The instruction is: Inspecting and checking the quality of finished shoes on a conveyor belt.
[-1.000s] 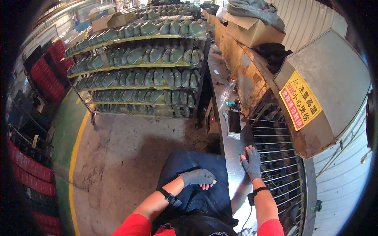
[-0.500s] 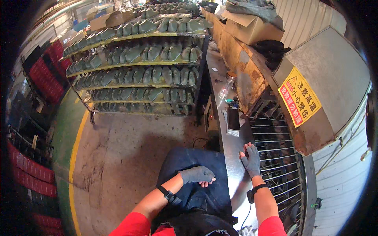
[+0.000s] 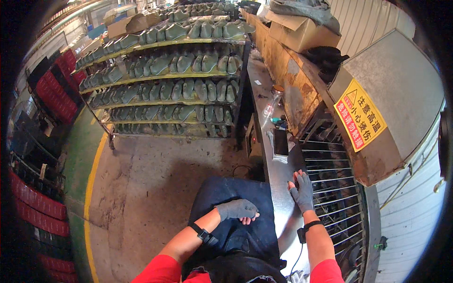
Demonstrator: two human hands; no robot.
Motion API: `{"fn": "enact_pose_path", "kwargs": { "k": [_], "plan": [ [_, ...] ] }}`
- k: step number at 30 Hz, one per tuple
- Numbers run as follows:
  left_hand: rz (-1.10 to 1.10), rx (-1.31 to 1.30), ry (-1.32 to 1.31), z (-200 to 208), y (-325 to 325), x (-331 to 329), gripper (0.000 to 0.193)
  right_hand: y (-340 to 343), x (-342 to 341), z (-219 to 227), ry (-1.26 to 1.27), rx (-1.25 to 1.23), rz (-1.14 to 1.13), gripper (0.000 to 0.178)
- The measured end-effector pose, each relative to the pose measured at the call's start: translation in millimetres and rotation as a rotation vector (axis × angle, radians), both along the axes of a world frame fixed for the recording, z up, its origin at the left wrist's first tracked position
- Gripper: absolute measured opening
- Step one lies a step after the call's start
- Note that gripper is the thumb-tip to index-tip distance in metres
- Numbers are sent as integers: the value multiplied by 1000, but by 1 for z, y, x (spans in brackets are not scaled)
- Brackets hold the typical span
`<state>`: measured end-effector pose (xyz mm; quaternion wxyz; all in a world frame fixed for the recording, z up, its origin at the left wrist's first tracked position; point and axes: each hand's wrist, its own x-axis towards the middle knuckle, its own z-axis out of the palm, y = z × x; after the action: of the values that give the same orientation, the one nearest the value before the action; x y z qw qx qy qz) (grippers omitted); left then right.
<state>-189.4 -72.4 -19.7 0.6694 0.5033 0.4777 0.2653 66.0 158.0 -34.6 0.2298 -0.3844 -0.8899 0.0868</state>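
Observation:
My left hand (image 3: pixel 237 209), in a grey fingerless glove, rests on my dark-clothed lap (image 3: pixel 207 193). Its fingers are curled in, and I see nothing held in them. My right hand (image 3: pixel 302 191) wears a matching glove and lies on the metal ledge (image 3: pixel 279 188), beside the barred grate (image 3: pixel 332 191). Those fingers are stretched out and hold nothing. Farther along the ledge, a dark phone (image 3: pixel 281 142) lies on a pale cloth (image 3: pixel 279 158). Past the phone is a clear bottle (image 3: pixel 272 104) with an orange-brown lid.
Ahead stands a tiered rack (image 3: pixel 165 103) full of greenish shoe-shaped pieces. At right a metal hood (image 3: pixel 391 94) bears a yellow-and-red warning sign (image 3: pixel 360 114). An open cardboard box (image 3: pixel 299 35) sits at the back. Stacked red crates (image 3: pixel 40 203) line the left side.

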Motion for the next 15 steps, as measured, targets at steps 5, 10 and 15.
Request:
{"fn": "enact_pose_path", "kwargs": {
  "k": [5, 10, 15],
  "plan": [
    [-7, -12, 4, -5, 1, 0, 40, -1, -1, 1, -7, -22, -10, 60],
    [10, -12, -12, -6, -1, -1, 40, -3, -1, 2, -20, -46, -23, 60],
    [8, -3, -14, -4, -1, -1, 40, -2, 0, 2, -27, -43, -23, 59]
  ]
}}
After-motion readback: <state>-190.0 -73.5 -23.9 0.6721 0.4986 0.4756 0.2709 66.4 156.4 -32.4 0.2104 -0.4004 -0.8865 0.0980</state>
